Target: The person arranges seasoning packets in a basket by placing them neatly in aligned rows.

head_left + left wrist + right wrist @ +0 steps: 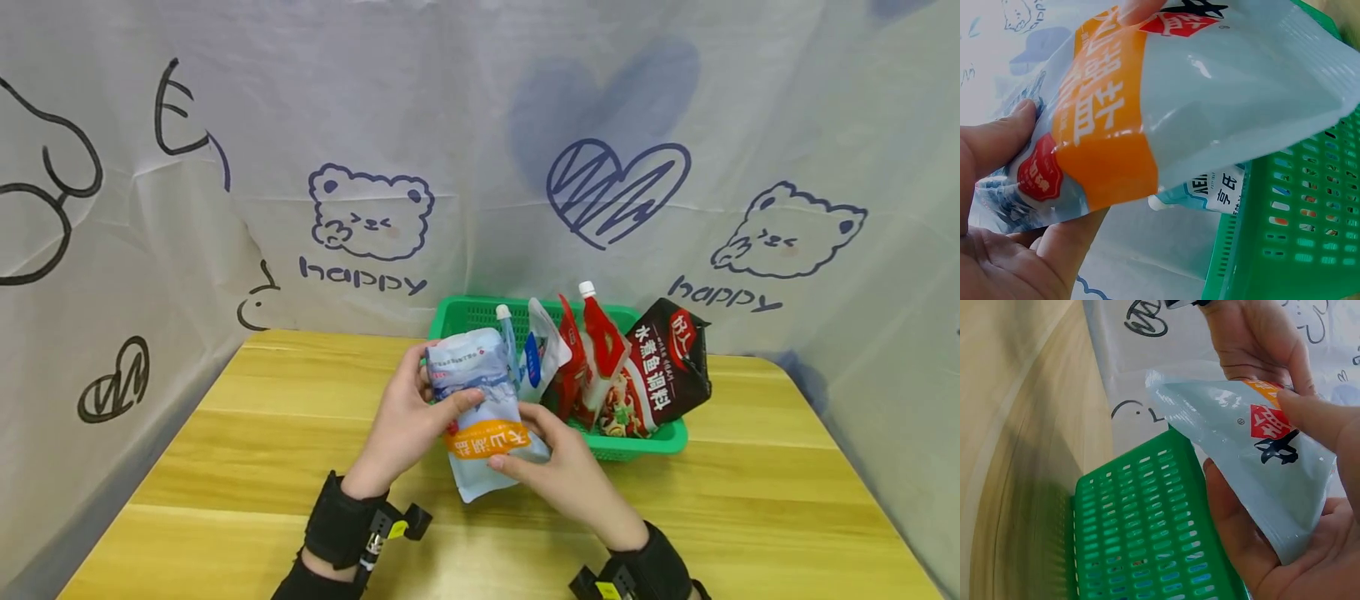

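A pale blue salt bag [472,358] with an orange band is held in both hands above the front left of a green basket [637,450]. My left hand [401,425] grips one side, its thumb lying across the printed front. The right hand [566,471] pinches the opposite lower corner between thumb and fingers. In the left wrist view the bag [1222,106] is tilted, its sealed end over the basket [1297,269]. From the right wrist, the bag's plain end [1216,437] shows between the right thumb and fingers; those behind it are partly hidden.
Inside the basket stand a white-capped tube [507,333], a white and blue pouch [546,354], a red pouch with a white spout cap [600,329] and a black and red seasoning packet [660,367]. Beneath is a wooden table [765,500], with a drawn-on white cloth [480,208] behind.
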Motion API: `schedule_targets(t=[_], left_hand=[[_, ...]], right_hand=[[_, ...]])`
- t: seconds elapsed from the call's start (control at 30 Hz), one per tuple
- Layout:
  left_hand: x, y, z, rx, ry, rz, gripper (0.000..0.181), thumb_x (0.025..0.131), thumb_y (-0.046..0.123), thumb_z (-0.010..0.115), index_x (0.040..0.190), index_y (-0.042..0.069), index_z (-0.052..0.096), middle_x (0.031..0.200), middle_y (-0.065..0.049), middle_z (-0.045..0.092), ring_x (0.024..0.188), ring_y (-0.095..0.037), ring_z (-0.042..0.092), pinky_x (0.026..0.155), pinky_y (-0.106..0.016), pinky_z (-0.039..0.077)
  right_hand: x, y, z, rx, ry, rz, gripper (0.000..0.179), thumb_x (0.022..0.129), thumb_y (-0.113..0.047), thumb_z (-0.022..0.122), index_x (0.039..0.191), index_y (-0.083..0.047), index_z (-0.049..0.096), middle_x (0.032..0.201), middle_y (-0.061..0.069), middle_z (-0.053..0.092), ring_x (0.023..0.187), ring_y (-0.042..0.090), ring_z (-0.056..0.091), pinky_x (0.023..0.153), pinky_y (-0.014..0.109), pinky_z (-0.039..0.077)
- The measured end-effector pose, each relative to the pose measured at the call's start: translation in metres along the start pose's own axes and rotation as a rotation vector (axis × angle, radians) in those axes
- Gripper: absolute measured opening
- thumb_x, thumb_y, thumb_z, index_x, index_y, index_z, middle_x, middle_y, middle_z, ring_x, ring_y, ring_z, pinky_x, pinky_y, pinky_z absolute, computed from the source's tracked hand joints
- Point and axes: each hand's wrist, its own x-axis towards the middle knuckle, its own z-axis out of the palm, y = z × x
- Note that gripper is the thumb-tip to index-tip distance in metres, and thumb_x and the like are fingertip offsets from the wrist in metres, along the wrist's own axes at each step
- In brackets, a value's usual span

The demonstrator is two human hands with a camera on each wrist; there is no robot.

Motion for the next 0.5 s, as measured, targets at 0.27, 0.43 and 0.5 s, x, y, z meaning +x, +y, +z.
schedule_targets(t=[0.27, 0.43, 0.5], left_hand=[[0.000, -0.002, -0.001, -0.021, -0.034, 0.012, 0.065, 0.094, 0.008, 0.078, 0.147, 0.006, 0.040, 0.126, -0.020, 0.067, 0.102, -0.028, 0.069, 0.079, -0.032, 0.061], [0.000, -0.002, -0.006, -0.010, -0.077, 0.056, 0.064, 0.094, 0.006, 0.077, 0.148, 0.007, 0.043, 0.123, -0.019, 0.065, 0.098, -0.027, 0.068, 0.077, -0.032, 0.062], [0.001, -0.002, -0.009, -0.002, -0.092, 0.080, 0.064, 0.093, 0.006, 0.078, 0.148, 0.008, 0.044, 0.121, -0.018, 0.064, 0.097, -0.027, 0.067, 0.076, -0.033, 0.062]], right_hand=[[-0.003, 0.002, -0.005, -0.017, 0.041, -0.064, 0.046, 0.092, -0.023, 0.082, 0.133, -0.008, 0.069, 0.113, 0.009, 0.075, 0.091, 0.017, 0.071, 0.075, 0.030, 0.061], [-0.003, 0.000, -0.012, -0.053, 0.025, -0.110, 0.042, 0.091, -0.019, 0.082, 0.130, -0.007, 0.071, 0.109, 0.008, 0.076, 0.089, 0.014, 0.072, 0.073, 0.029, 0.061], [-0.002, -0.002, -0.016, -0.093, 0.015, -0.129, 0.041, 0.090, -0.019, 0.083, 0.128, -0.007, 0.072, 0.108, 0.007, 0.077, 0.086, 0.013, 0.071, 0.072, 0.028, 0.060]])
